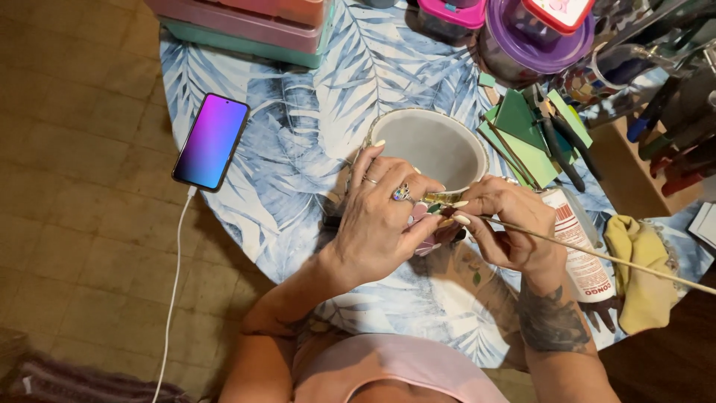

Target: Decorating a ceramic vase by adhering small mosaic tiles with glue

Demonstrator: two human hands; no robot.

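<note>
A: Obs. 1. Left hand [384,216] lies over the near wall of the grey pot [432,145], fingers wrapped on the rim, apparently to keep it from turning. Pot stands on the leaf-print tabletop [298,149], mid-table, mouth up, empty inside.

B: And the right hand [507,224]?

A: Fingers pinched around a thin wooden stick [597,254], which runs out to the right past the table edge. Its tip meets the pot's near rim, just by the left thumb. A long grip, likely for fine control at the tip. What sits under the tip is too small to tell.

B: Surroundings?

A: Green tile pieces [526,130] with dark-handled nippers [563,145] lie just right of the pot. A white glue bottle [578,246] lies under the right wrist, a yellow cloth [638,272] beside it. Phone [211,140] with lit screen at left, its white cable [175,283] hanging to the floor. Stacked lidded containers [253,22] at the far edge, purple-lidded tubs [533,33] far right.

B: Obstructions?

A: The bottle crowds the right forearm; tiles and nippers hem the pot's right side.
</note>
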